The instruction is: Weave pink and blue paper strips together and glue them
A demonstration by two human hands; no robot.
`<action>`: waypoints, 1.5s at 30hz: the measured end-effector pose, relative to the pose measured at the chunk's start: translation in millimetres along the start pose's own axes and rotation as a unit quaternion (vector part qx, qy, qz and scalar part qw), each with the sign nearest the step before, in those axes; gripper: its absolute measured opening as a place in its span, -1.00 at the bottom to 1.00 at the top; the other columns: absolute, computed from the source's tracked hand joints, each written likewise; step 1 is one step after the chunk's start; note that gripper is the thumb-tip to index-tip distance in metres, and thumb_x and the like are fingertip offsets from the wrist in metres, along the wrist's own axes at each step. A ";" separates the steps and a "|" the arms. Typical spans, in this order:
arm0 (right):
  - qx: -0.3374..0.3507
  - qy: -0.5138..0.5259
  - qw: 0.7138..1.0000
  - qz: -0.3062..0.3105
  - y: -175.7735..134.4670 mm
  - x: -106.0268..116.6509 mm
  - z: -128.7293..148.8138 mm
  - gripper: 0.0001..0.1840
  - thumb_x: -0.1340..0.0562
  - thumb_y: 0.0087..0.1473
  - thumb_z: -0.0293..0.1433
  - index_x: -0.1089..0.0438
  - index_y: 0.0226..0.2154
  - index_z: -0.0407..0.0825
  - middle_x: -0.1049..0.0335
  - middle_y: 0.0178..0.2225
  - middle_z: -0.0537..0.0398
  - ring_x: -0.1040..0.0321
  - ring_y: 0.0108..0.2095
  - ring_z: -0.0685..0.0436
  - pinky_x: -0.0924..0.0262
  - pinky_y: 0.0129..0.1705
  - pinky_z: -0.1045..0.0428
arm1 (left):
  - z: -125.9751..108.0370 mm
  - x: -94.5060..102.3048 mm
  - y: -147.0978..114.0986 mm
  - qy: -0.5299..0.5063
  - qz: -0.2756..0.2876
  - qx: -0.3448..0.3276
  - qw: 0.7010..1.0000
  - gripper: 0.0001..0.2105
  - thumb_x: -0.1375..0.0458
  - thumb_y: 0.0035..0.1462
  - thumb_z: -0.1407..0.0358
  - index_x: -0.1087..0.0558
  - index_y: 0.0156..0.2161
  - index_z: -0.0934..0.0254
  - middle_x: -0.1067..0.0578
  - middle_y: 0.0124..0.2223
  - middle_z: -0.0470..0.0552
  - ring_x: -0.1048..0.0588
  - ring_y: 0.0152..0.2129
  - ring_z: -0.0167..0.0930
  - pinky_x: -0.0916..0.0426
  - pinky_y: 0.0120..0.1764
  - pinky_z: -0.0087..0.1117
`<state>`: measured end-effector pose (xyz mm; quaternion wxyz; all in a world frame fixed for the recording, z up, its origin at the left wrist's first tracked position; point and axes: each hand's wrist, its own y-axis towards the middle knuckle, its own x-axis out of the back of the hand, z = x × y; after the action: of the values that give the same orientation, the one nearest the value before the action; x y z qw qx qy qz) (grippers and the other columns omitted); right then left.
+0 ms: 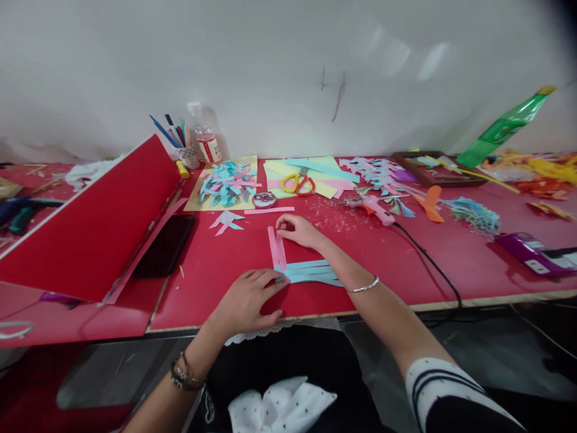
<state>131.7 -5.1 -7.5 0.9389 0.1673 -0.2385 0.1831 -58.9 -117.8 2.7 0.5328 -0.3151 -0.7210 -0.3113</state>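
Observation:
Several light blue paper strips (311, 272) lie side by side on the red table near its front edge. Two pink paper strips (273, 246) stand out away from me from the blue strips' left end. My left hand (252, 300) rests there, fingertips pressing the blue strips down and thumb spread apart. My right hand (297, 231) pinches the far end of the right-hand pink strip between thumb and fingers. Beyond that hand another pink strip (269, 210) lies crosswise, close to a small star of woven pink and blue strips (228, 221).
A red folder (103, 222) leans at left over a black phone (166, 246). Behind are cut paper pieces (228, 183), scissors (299, 181) and a round tin (264, 199). A pink glue gun (374, 208) trails its cord at right, near a green bottle (500, 129).

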 end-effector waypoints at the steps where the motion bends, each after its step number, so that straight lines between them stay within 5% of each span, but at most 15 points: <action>1: 0.000 0.003 1.000 -0.006 -0.3 0.2 0.2 -0.88 -0.12 -0.15 -0.41 -0.26 -0.44 -0.10 -0.27 -0.45 0.14 -0.19 -0.41 0.03 -0.11 -0.30 0.07 | 0.0 -0.1 -0.1 -0.001 0.000 0.001 1.000 -0.54 -0.01 -0.01 0.15 -0.19 0.03 0.21 -0.30 -0.01 0.05 -0.27 -0.08 -0.31 -0.16 -0.06 -0.25; 15: -0.023 0.138 0.987 -0.084 2.9 -2.1 -10.0 -0.84 -0.15 -0.15 -0.39 -0.23 -0.40 -0.08 -0.26 -0.42 0.13 -0.22 -0.39 0.04 -0.13 -0.30 0.08 | -0.8 1.8 0.8 -0.013 0.009 0.007 1.000 -0.54 -0.01 -0.01 0.16 -0.20 0.04 0.20 -0.29 -0.01 0.07 -0.26 -0.08 -0.29 -0.16 -0.07 -0.24; 22: -0.069 0.148 0.986 -0.040 2.4 -6.6 -6.0 -0.77 -0.12 -0.13 -0.42 -0.21 -0.30 -0.07 -0.19 -0.46 0.17 -0.16 -0.48 0.07 -0.12 -0.39 0.10 | -0.5 1.8 0.3 -0.018 0.007 0.011 1.000 -0.55 -0.01 -0.01 0.18 -0.20 0.04 0.18 -0.28 0.00 0.07 -0.26 -0.08 -0.30 -0.15 -0.06 -0.25; 27: -0.032 0.091 0.995 0.013 -2.3 -11.9 -2.4 -0.61 -0.18 -0.15 -0.37 -0.17 -0.19 -0.08 -0.14 -0.56 0.25 -0.09 -0.55 0.08 -0.04 -0.46 0.13 | 0.0 1.3 0.4 -0.019 0.011 0.018 1.000 -0.55 -0.01 -0.01 0.17 -0.20 0.04 0.17 -0.27 0.01 0.06 -0.26 -0.08 -0.29 -0.16 -0.06 -0.24; 34: -0.038 0.070 0.996 -0.042 -2.4 -20.4 -9.2 -0.59 -0.18 -0.16 -0.39 -0.13 -0.18 -0.06 -0.10 -0.62 0.32 -0.07 -0.61 0.11 0.01 -0.51 0.15 | 1.0 0.0 -0.5 -0.029 0.010 0.018 0.999 -0.54 -0.01 -0.01 0.19 -0.18 0.05 0.16 -0.26 0.01 0.05 -0.25 -0.08 -0.29 -0.15 -0.05 -0.23; 45: -0.032 0.178 0.983 -0.016 -0.1 -16.4 -8.2 -0.64 -0.17 -0.18 -0.47 -0.14 -0.23 -0.09 -0.19 -0.57 0.26 -0.21 -0.52 0.08 -0.10 -0.44 0.14 | 0.5 0.1 -0.7 -0.007 0.017 0.018 1.000 -0.53 -0.01 -0.01 0.18 -0.16 0.06 0.15 -0.25 0.03 0.04 -0.24 -0.07 -0.29 -0.15 -0.05 -0.23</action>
<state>121.5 -6.2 -22.7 0.9741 0.1058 -0.0706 0.1872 -59.8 -117.9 2.5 0.5383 -0.3197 -0.7250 -0.2872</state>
